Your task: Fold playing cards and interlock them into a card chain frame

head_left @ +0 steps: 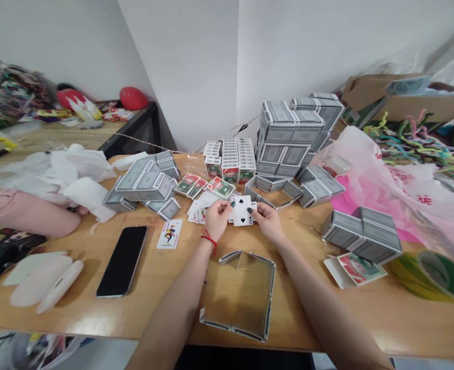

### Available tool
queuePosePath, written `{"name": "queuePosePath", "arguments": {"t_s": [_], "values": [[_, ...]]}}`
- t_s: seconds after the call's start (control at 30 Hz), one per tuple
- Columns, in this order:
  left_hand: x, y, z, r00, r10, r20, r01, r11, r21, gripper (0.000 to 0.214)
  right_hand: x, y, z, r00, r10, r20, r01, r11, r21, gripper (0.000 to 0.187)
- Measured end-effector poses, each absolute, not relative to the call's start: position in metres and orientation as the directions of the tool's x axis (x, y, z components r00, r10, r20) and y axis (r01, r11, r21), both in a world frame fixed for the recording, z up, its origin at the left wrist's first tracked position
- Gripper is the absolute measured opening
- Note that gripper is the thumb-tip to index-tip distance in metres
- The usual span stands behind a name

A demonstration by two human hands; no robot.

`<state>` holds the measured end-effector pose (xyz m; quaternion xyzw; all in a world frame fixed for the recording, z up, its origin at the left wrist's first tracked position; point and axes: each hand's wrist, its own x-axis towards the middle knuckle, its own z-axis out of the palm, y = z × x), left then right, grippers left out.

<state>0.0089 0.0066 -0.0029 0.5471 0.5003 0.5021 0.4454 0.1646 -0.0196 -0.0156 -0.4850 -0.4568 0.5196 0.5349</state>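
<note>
Between my two hands, playing cards (242, 209) are held face up, a two of spades on top with the corners of an ace showing at its sides. My left hand (218, 220) pinches their left edge, thumb on top. On the right edge, my right hand (267, 220) grips them the same way. Nearer to me, between my forearms, a square frame of folded cards (270, 298) stands on the table. Loose cards (196, 210) lie fanned beside my left hand, and a joker card (169, 234) lies further left. Behind my right hand stands another folded-card frame (288, 198).
Boxes built from cards rise in a tall stack (284, 139) at the back, with more at left (145, 180) and right (361, 234). Card packs (230, 159) stand behind. A phone (122, 262) lies left; green-yellow tape (431, 275) and plastic bags (412, 180) sit right.
</note>
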Motion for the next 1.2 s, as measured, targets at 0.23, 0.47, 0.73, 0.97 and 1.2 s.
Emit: {"name": "queuePosePath", "arguments": {"t_s": [0.23, 0.47, 0.73, 0.97, 1.2], "values": [[0.0091, 0.0068, -0.0031, -0.005, 0.995, 0.098, 0.116, -0.097, 0.988, 0.014, 0.1642, -0.0208, -0.0141, 0.027, 1.0, -0.014, -0.145, -0.01, -0.989, 0.033], [0.0097, 0.0064, -0.0012, -0.011, 0.995, 0.097, 0.13, -0.095, 0.987, 0.014, 0.1643, -0.0207, -0.0132, 0.032, 0.999, -0.028, -0.133, -0.023, -0.991, 0.036], [0.0099, 0.0071, -0.0007, -0.007, 0.994, 0.109, 0.118, -0.107, 0.987, 0.017, 0.1637, -0.0215, -0.0115, 0.022, 0.999, -0.023, -0.144, -0.02, -0.989, 0.032], [0.0098, 0.0071, -0.0008, 0.004, 0.994, 0.111, 0.122, -0.111, 0.986, 0.019, 0.1642, -0.0216, -0.0114, 0.017, 1.0, -0.025, -0.142, -0.023, -0.99, 0.033], [0.0101, 0.0068, -0.0002, 0.02, 0.996, 0.089, 0.108, -0.091, 0.99, 0.028, 0.1625, -0.0215, -0.0115, 0.041, 0.999, -0.018, -0.166, -0.011, -0.986, 0.032]]}}
